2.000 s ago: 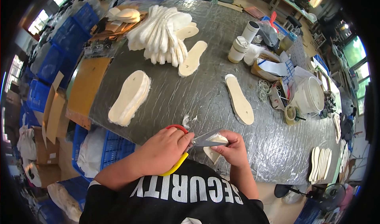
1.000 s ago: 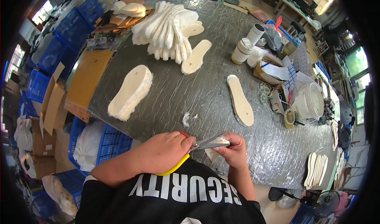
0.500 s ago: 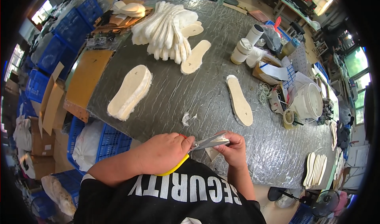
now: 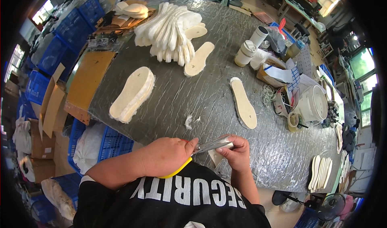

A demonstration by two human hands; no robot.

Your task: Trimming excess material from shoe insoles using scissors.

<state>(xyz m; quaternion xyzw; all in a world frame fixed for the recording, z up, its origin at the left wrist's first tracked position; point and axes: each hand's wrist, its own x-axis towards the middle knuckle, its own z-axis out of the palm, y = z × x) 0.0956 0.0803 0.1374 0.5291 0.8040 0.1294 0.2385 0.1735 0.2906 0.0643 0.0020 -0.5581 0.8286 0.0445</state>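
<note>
My left hand is closed round the handles of a pair of scissors, whose yellow grip shows below the palm. The grey scissor blades lie together and point right, their tips at my right hand. Thumb and fingers of that hand pinch a pale insole, largely hidden by the hand and blades. Ahead on the table lie white fluff scraps, a single insole to the right and a small stack of fleecy insoles to the left.
A large pile of fleecy insoles stands at the far side of the dark table. To the right are cups, a white bucket, a glue pot and a row of insoles. Blue crates border the left.
The scissor blades, slightly parted before, have come together. Both hands stay nearly in place, and the pale insole has shifted a little beneath the blades.
</note>
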